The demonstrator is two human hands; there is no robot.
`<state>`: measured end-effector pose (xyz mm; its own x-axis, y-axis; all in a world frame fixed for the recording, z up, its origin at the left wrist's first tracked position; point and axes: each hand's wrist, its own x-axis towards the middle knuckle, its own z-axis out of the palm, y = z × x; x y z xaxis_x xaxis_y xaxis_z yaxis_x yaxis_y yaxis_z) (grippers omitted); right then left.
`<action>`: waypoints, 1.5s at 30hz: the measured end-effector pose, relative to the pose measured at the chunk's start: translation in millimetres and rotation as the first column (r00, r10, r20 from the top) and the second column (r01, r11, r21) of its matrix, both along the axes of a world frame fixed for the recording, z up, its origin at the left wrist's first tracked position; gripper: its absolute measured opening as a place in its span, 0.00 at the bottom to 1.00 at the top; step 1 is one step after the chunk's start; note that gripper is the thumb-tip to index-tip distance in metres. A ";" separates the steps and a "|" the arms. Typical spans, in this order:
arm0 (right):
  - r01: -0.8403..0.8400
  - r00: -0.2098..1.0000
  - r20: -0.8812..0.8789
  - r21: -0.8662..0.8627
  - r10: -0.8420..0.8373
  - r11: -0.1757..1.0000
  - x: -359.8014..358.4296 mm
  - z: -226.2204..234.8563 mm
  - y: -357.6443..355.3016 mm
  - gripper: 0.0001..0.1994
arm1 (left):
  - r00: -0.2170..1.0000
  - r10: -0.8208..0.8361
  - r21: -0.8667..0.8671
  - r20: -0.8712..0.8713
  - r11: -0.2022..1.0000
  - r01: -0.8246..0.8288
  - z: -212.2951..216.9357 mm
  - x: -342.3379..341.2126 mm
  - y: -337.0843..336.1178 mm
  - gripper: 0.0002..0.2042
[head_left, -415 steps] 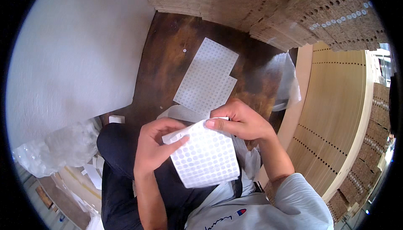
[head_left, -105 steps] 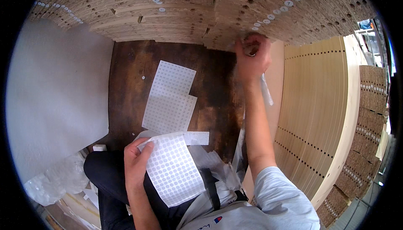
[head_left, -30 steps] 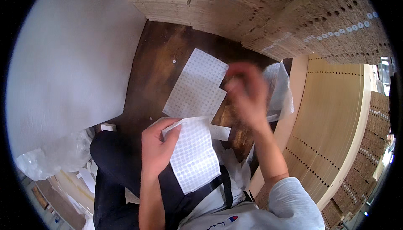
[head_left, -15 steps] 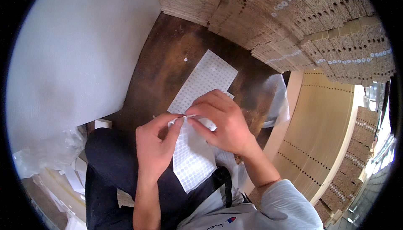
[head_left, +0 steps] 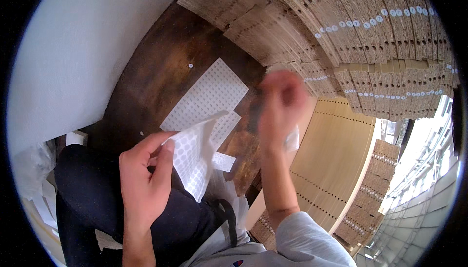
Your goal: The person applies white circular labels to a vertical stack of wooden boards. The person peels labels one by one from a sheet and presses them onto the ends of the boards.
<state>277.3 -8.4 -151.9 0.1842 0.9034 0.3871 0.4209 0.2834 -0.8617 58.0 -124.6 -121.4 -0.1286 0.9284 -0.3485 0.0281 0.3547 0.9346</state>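
Observation:
Pinched between the thumb and fingers of my left hand (head_left: 148, 177) is a white sticker sheet (head_left: 192, 157) with rows of round shapes, hanging bent over my lap. My right hand (head_left: 285, 103) is raised away from the sheet, close to the lower edges of the stacked boards. Motion smears its fingers, so whether anything is in them cannot be made out. Beyond the held sheet, another sticker sheet (head_left: 207, 96) covered in small printed circles lies on the dark brown surface. A loose round white sticker (head_left: 190, 65) rests farther off.
Tall stacks of particle boards (head_left: 360, 23) with drilled holes and round white stickers on their edges fill the far right. Pale drilled panels (head_left: 331, 155) stand to my right. A white wall-like surface (head_left: 83, 57) and clear plastic wrap (head_left: 31, 164) are at left.
My right hand has left the held sheet and swung right and away toward the boards. My left hand keeps its hold on the sheet. The view has turned rightward.

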 end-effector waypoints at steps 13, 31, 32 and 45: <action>0.432 0.841 -0.434 0.179 -0.323 0.884 6.5 -0.5 115.3 0.05 | 0.970 -0.219 -0.046 -0.101 0.975 0.216 -0.4 -2.4 1.2 0.09; 0.407 0.762 -0.580 0.080 -0.290 0.910 30.0 1.9 112.3 0.07 | 0.994 -0.069 -0.031 0.091 0.997 0.072 0.8 -2.7 -6.0 0.07; 0.395 0.767 -0.582 0.095 -0.271 0.914 33.2 1.4 111.1 0.07 | 0.986 -0.036 -0.045 0.160 0.998 0.044 4.9 -6.8 -6.0 0.08; -0.772 0.579 -0.757 -0.390 0.304 0.502 -27.5 22.4 -98.0 0.14 | -0.332 -0.333 0.199 0.883 0.904 -0.378 -29.8 -35.0 19.4 0.11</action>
